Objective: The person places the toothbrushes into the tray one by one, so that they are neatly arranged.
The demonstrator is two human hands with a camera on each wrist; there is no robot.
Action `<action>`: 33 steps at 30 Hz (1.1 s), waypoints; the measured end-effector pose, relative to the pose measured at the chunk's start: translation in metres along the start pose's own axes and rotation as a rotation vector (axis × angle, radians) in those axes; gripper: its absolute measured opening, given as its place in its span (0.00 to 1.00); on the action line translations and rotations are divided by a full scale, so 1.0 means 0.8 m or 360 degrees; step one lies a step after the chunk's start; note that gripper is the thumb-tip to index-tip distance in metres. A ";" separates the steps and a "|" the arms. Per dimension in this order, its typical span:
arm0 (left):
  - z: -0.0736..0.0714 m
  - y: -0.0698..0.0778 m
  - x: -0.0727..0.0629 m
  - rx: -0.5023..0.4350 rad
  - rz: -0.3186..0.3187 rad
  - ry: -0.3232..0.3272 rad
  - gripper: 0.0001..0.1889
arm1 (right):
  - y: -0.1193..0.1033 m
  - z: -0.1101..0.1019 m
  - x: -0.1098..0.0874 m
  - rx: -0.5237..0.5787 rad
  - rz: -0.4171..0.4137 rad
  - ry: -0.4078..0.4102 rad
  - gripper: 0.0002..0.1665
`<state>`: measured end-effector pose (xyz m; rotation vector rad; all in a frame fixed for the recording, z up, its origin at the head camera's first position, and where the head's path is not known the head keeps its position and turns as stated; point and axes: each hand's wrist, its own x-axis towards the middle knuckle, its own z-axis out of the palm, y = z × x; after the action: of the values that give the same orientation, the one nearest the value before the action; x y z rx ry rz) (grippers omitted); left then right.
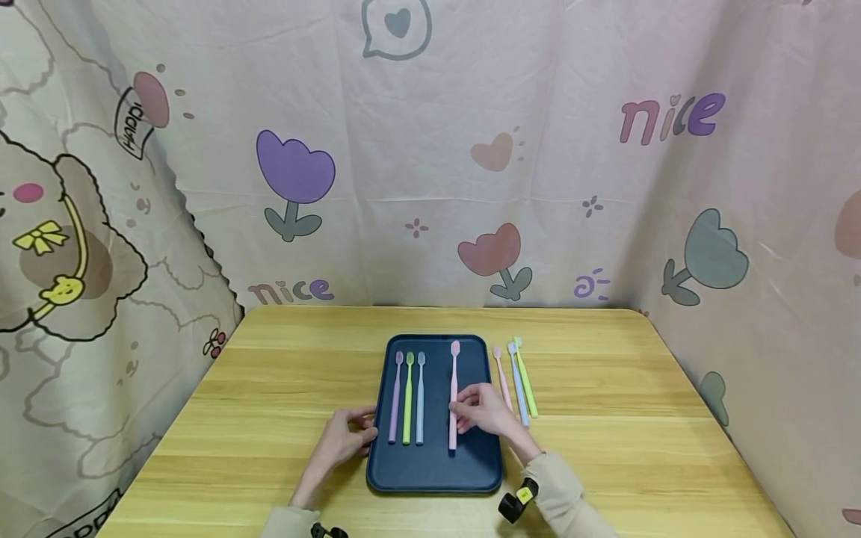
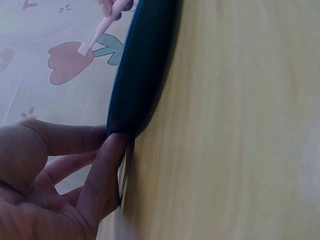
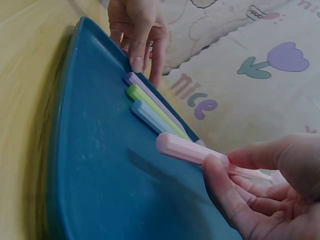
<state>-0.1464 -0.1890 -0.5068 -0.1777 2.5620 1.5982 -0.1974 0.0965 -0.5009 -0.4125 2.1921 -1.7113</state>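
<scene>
A pink toothbrush (image 1: 454, 426) is pinched between the thumb and fingertips of my right hand (image 1: 483, 411), held over the right half of a dark blue tray (image 1: 437, 474). Its bristle head points to the far side, and its handle casts a shadow on the tray in the right wrist view. In the tray's left half, purple (image 1: 394, 403), green (image 1: 407, 403) and blue (image 1: 420, 403) toothbrushes lie side by side, heads away from me. My left hand (image 1: 344, 441) grips the tray's left rim, thumb and fingers meeting at the edge (image 2: 117, 122).
Right of the tray, another pink toothbrush (image 1: 501, 377), a blue one (image 1: 518, 388) and a green one (image 1: 528, 381) lie close together on the wooden table (image 1: 605, 433). A printed curtain (image 1: 430, 149) hangs behind the table and along its sides.
</scene>
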 end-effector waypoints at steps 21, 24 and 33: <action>0.000 0.000 0.000 0.0012 0.0007 0.0001 0.21 | 0.008 0.024 0.022 -0.0056 0.0045 0.0059 0.10; 0.000 -0.001 0.000 0.0021 0.0005 0.0001 0.22 | 0.010 0.027 0.025 -0.0070 0.0051 0.0072 0.09; -0.001 -0.001 0.001 0.0030 -0.0010 -0.0003 0.22 | 0.010 0.033 0.029 -0.0061 0.0053 0.0091 0.09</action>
<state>-0.1470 -0.1899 -0.5071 -0.1819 2.5713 1.5711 -0.2076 0.0657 -0.5160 -0.3382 2.2624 -1.6860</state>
